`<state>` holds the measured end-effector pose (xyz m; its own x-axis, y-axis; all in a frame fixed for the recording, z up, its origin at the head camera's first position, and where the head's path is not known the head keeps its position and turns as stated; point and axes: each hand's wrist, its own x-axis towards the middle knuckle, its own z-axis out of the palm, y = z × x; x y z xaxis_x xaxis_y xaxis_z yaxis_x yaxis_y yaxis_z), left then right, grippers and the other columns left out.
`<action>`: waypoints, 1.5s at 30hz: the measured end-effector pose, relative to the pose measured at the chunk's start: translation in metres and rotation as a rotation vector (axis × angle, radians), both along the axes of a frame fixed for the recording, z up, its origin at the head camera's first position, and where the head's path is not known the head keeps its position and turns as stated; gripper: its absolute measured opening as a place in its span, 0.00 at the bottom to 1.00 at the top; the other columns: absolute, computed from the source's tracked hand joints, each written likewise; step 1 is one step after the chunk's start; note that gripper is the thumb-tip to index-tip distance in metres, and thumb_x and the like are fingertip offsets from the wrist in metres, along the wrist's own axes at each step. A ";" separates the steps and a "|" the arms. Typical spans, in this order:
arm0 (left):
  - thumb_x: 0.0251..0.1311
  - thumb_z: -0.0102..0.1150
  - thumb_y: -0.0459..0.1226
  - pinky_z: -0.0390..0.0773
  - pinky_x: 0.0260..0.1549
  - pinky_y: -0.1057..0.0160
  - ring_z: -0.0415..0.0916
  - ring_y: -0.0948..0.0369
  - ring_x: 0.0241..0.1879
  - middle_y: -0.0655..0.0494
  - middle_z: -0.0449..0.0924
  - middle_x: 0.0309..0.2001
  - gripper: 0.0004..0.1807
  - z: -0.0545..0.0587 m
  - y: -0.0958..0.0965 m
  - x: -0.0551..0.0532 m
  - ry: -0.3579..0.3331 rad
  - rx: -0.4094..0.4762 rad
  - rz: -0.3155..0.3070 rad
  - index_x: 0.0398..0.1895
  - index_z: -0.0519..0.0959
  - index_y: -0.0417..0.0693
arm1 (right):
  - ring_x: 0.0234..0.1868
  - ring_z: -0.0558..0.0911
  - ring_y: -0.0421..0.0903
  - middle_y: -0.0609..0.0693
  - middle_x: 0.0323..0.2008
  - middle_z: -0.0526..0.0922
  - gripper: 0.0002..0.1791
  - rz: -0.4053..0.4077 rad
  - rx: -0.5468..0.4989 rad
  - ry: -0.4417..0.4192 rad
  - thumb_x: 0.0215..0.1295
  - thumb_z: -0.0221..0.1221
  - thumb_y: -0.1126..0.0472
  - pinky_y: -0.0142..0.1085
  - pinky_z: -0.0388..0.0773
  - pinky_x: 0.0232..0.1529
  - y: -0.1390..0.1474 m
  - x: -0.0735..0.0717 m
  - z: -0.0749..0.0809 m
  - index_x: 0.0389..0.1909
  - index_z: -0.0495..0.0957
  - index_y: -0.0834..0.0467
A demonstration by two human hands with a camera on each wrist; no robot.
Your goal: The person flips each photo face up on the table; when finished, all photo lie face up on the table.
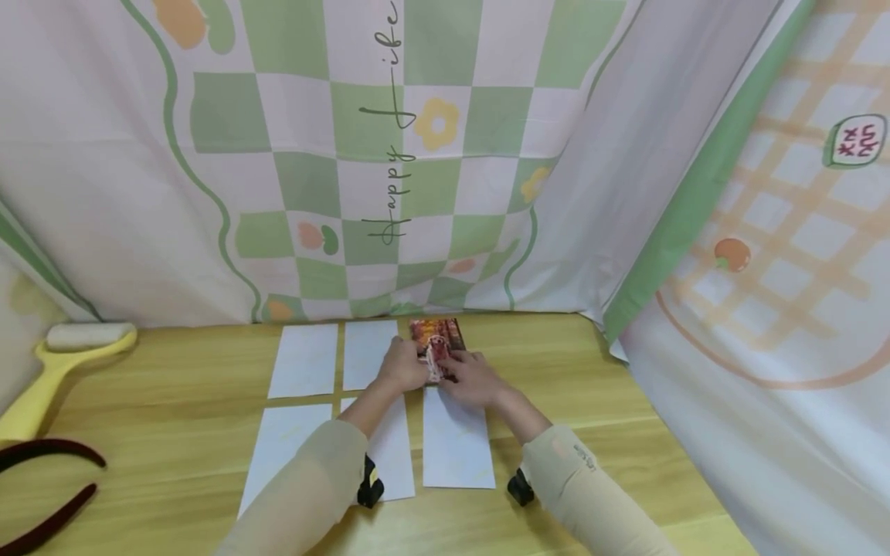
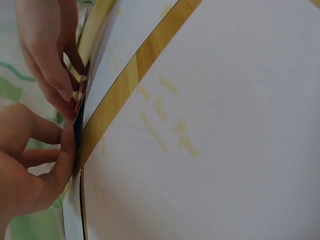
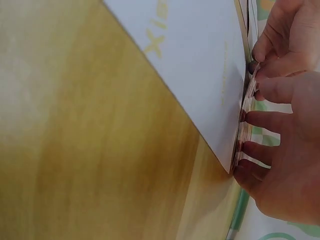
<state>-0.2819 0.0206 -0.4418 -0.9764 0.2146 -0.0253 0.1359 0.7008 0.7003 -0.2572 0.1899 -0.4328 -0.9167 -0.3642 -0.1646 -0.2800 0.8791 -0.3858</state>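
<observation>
In the head view a picture card (image 1: 426, 328) with orange and red scenery lies at the back of the table. On it is a small pale-edged cutout (image 1: 438, 349), its picture too small to make out. My left hand (image 1: 403, 367) pinches the cutout's left side between thumb and finger. From the other side my right hand (image 1: 473, 378) rests its fingertips on the cutout and card. Seen in the right wrist view, the right fingers (image 3: 267, 119) are spread and nearly straight. Low-angle wrist views show the card only edge-on.
Several white cards (image 1: 459, 444) lie in rows around the picture card. A yellow-handled roller (image 1: 66, 355) and a dark red headband (image 1: 52, 448) are at the left. Behind the wooden table (image 1: 570, 371) hangs a checked cloth (image 1: 438, 185).
</observation>
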 end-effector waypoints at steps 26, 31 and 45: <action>0.50 0.72 0.34 0.88 0.47 0.49 0.83 0.40 0.46 0.24 0.66 0.67 0.23 -0.003 0.010 0.000 0.043 -0.115 0.008 0.51 0.83 0.31 | 0.79 0.59 0.71 0.67 0.79 0.61 0.30 -0.073 0.013 -0.008 0.78 0.47 0.52 0.66 0.59 0.78 -0.009 0.005 0.001 0.75 0.69 0.61; 0.47 0.75 0.32 0.88 0.45 0.50 0.82 0.42 0.51 0.27 0.67 0.67 0.25 -0.005 0.016 0.003 0.155 -0.233 -0.004 0.51 0.83 0.35 | 0.79 0.59 0.70 0.68 0.79 0.60 0.30 -0.071 0.011 0.001 0.78 0.47 0.54 0.65 0.59 0.78 -0.011 0.004 0.000 0.76 0.67 0.61; 0.45 0.73 0.29 0.83 0.61 0.46 0.72 0.40 0.65 0.33 0.69 0.66 0.40 0.017 -0.031 -0.005 0.202 -0.255 -0.079 0.68 0.74 0.36 | 0.39 0.79 0.57 0.62 0.38 0.80 0.25 -0.087 -0.363 0.196 0.71 0.55 0.62 0.48 0.78 0.43 -0.034 -0.006 0.005 0.65 0.73 0.71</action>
